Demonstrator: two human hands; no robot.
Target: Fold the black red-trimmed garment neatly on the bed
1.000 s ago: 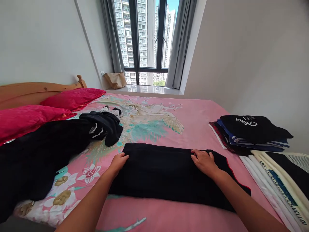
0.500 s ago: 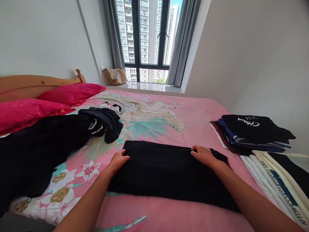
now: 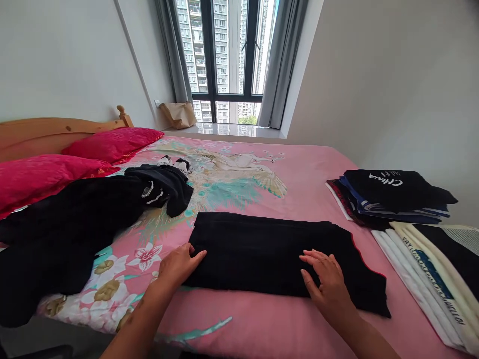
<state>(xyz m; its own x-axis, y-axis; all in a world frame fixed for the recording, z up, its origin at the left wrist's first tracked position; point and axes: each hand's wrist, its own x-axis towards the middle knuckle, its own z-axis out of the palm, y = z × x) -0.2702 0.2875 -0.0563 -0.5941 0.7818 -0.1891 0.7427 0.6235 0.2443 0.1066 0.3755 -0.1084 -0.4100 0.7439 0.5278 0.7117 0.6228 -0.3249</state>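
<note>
A black garment [image 3: 269, 252] lies folded into a long flat band across the pink bedspread [image 3: 299, 164] in front of me. My left hand [image 3: 178, 267] rests on its near left corner, fingers bent over the cloth's edge. My right hand [image 3: 325, 281] lies flat on the garment's near right part, fingers stretched out and slightly apart. A thin red trim shows along the garment's right end.
A heap of unfolded black clothes [image 3: 75, 224] covers the left of the bed, below two red pillows [image 3: 67, 159]. Folded stacks sit at the right: a dark pile [image 3: 392, 194] topped with a printed shirt, and a pale pile [image 3: 430, 269]. A window [image 3: 224, 55] is ahead.
Both hands have drawn back from the garment's far edge to its near edge. The view has tipped slightly downward.
</note>
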